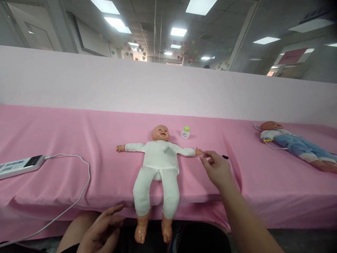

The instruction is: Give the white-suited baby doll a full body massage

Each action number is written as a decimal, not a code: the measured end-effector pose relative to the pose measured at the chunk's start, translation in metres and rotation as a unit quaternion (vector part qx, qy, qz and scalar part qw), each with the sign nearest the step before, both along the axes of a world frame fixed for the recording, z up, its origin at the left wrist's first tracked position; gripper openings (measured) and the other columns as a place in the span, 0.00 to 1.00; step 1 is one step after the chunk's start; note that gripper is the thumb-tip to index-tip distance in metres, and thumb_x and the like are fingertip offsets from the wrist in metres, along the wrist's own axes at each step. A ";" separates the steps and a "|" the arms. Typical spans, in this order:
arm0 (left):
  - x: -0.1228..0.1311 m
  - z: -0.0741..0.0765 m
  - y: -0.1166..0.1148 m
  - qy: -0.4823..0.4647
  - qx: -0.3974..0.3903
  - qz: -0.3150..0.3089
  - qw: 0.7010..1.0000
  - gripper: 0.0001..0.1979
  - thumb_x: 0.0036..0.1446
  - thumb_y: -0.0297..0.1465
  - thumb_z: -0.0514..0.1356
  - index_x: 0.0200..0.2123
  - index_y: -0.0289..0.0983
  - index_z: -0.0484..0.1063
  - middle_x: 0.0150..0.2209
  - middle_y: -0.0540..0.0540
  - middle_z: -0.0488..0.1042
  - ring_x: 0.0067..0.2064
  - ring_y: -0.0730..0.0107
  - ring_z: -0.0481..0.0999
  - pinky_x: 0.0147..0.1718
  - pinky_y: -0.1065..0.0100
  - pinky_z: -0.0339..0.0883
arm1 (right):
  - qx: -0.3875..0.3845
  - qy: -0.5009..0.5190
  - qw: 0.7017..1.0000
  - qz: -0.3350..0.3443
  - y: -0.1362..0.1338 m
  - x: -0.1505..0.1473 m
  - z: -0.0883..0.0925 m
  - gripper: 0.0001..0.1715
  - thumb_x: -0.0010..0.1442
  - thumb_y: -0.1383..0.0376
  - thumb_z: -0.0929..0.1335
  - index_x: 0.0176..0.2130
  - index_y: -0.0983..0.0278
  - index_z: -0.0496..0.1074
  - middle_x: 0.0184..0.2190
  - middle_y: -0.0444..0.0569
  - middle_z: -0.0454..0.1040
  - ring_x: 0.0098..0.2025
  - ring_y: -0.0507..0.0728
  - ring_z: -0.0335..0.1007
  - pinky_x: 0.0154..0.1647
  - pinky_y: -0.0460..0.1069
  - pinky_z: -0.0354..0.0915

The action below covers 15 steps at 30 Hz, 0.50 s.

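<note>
A baby doll (160, 158) in a white top and trousers lies face up on the pink-covered table, arms spread, its feet hanging past the front edge. With thumb and forefinger drawn together, my right hand (217, 168) is at the fingertips of the doll's hand (198, 151) on the right side. My left hand (104, 228) is low, over my thigh, fingers apart and holding nothing. A small clear bottle with a green cap (185, 133) stands beside the doll's head.
A white power strip (21, 166) lies at the left, its cable (88, 172) looping off the front. Another doll (297, 142) in blue trousers lies far right. A small dark object (225, 157) sits beyond my right hand. Behind the pink cloth (105, 140) rises a white partition (158, 88) with glass.
</note>
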<state>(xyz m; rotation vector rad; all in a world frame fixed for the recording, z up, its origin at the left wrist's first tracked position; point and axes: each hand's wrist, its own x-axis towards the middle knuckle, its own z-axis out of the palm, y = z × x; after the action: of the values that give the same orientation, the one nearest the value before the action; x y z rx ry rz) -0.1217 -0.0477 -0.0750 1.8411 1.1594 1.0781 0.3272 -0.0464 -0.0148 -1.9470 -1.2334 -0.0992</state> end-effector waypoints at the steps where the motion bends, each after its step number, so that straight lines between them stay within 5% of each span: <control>1: 0.001 0.008 0.006 0.021 0.039 0.007 0.999 0.09 0.61 0.41 0.63 0.38 0.49 0.85 0.52 0.45 0.82 0.50 0.52 0.84 0.47 0.61 0.81 | 0.037 -0.020 0.999 0.032 -0.021 -0.014 -0.010 0.16 0.66 0.51 0.68 0.40 0.60 0.77 0.32 0.47 0.79 0.30 0.57 0.74 0.35 0.50 0.67; 3: 0.007 0.027 0.021 0.073 0.097 0.019 0.992 0.10 0.61 0.41 0.63 0.41 0.49 0.84 0.50 0.47 0.82 0.50 0.56 0.83 0.48 0.63 0.80 | 0.091 -0.043 0.988 0.116 -0.061 -0.044 -0.035 0.14 0.68 0.56 0.68 0.33 0.60 0.75 0.27 0.44 0.76 0.26 0.54 0.71 0.30 0.48 0.67; 7: 0.027 0.068 0.076 0.187 0.129 0.048 0.973 0.18 0.62 0.43 0.60 0.51 0.46 0.80 0.61 0.45 0.75 0.52 0.54 0.81 0.46 0.61 0.79 | 0.115 -0.010 0.972 0.206 -0.105 -0.096 -0.102 0.04 0.67 0.62 0.71 0.42 0.60 0.74 0.28 0.42 0.76 0.26 0.53 0.74 0.28 0.45 0.73; 11: 0.042 0.090 0.158 0.329 0.108 0.117 0.931 0.29 0.60 0.40 0.60 0.64 0.38 0.69 0.66 0.38 0.69 0.63 0.43 0.72 0.60 0.49 0.69 | 0.134 -0.002 0.963 0.233 -0.110 -0.124 -0.159 0.31 0.66 0.62 0.70 0.65 0.61 0.62 0.38 0.49 0.80 0.25 0.53 0.75 0.27 0.47 0.77; 15: 0.050 0.093 0.222 0.413 0.024 0.116 0.903 0.31 0.57 0.40 0.61 0.62 0.33 0.67 0.61 0.30 0.73 0.62 0.36 0.71 0.53 0.48 0.71 | 0.110 -0.008 0.974 0.196 -0.102 -0.145 -0.185 0.46 0.68 0.56 0.67 0.76 0.59 0.45 0.47 0.57 0.78 0.29 0.58 0.78 0.29 0.54 0.80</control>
<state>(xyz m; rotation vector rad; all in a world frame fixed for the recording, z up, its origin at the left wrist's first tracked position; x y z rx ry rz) -0.0713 0.1747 0.0185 2.3219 1.8731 0.4024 0.1818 -0.1488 -0.1997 -1.4885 -1.5265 -0.0460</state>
